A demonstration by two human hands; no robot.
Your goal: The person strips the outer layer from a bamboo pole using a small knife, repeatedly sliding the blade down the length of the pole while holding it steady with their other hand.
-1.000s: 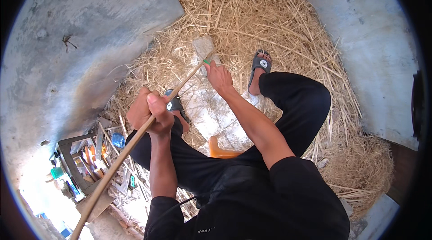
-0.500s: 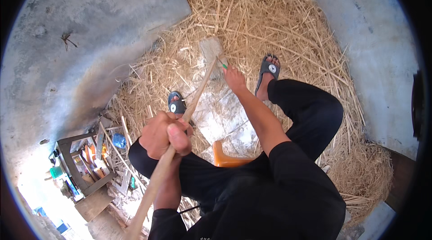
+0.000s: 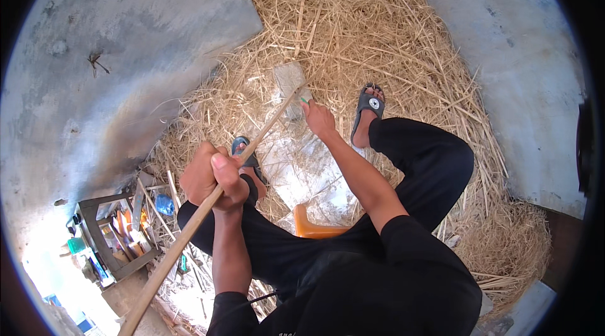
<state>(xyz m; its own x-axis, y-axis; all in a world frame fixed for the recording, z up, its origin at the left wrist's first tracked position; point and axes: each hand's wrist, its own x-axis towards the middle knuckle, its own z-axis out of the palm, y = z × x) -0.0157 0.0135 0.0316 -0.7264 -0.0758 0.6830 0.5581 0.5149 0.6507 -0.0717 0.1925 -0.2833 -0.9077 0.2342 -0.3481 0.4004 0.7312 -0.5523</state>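
Gripping a long wooden handle (image 3: 208,210), the left hand (image 3: 214,175) was closed fully around the shaft, thumb on top, at about mid-length. The handle ran diagonally from the lower left edge of the view up to a flat grey metal blade (image 3: 290,77), which lay in the straw (image 3: 353,27) ahead of the person. The right hand (image 3: 318,118) sat low on the shaft, just behind the blade; its fingers curled toward the handle, but whether they closed round it could not be told. A small green item showed at that hand; its kind was unclear.

Below the blade, a pale, whitish patch of ground (image 3: 302,172) lay exposed between the feet. The left foot wore a dark sandal (image 3: 247,158) directly under the handle; the right foot, in a dark slide sandal (image 3: 367,109), rested on straw beside the right hand. The person wore black trousers and a black long-sleeved top, knees bent. An orange curved seat edge (image 3: 312,229) showed between the legs.

Straw spread in a wide heap over the grey concrete floor (image 3: 113,52). At lower left stood a dark metal rack (image 3: 110,241) holding mixed coloured items.
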